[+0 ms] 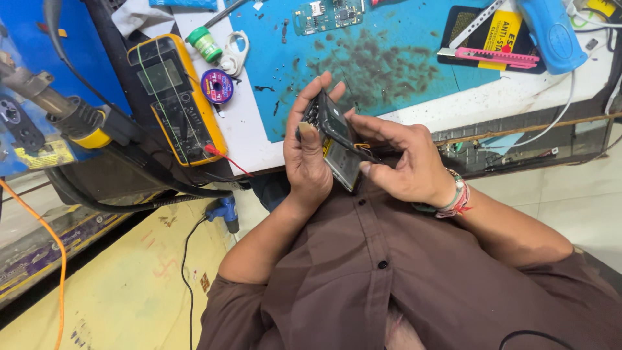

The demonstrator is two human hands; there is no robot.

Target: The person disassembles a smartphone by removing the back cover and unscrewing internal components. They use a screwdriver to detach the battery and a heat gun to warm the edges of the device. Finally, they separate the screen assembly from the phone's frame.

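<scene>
My left hand grips a small dark phone body with a keypad, holding it tilted in front of my chest at the table's front edge. My right hand pinches the same phone from the right, fingertips on its lower part, where a loose grey screen panel hangs by an orange flex. Bracelets circle my right wrist. Both hands meet over my brown shirt.
A stained blue work mat covers the white table. On it lie a green circuit board, a yellow multimeter, a solder wick spool, a green-capped bottle, a pink utility knife and a blue tool. A hot-air nozzle sits at left.
</scene>
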